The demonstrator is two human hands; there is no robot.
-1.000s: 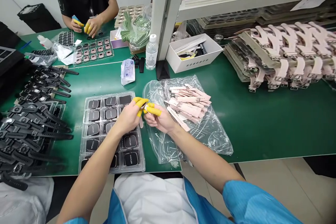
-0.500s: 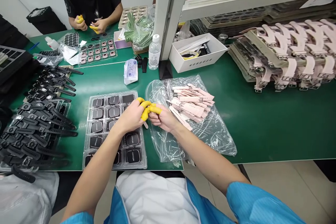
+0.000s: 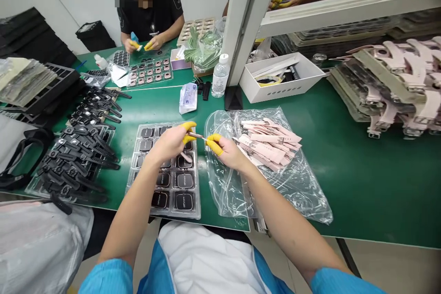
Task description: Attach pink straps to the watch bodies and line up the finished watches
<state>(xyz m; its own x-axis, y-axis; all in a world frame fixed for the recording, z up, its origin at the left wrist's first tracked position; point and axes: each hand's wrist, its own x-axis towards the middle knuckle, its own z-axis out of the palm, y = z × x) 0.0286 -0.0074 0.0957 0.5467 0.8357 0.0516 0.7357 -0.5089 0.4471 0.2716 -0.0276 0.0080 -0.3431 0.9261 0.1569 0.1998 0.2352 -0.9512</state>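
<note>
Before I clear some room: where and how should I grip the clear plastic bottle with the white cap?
Probably best around the middle of the clear plastic bottle, from the near side: it stands upright with a round body, and bare green tabletop lies before it. The black base of the white post sits close on its right, black clips on its left.

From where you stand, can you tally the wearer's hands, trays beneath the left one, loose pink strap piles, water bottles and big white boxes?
Left hand and right hand: 2
Tray: 1
Loose pink strap pile: 1
Water bottle: 1
Big white box: 1
Total: 6
</note>
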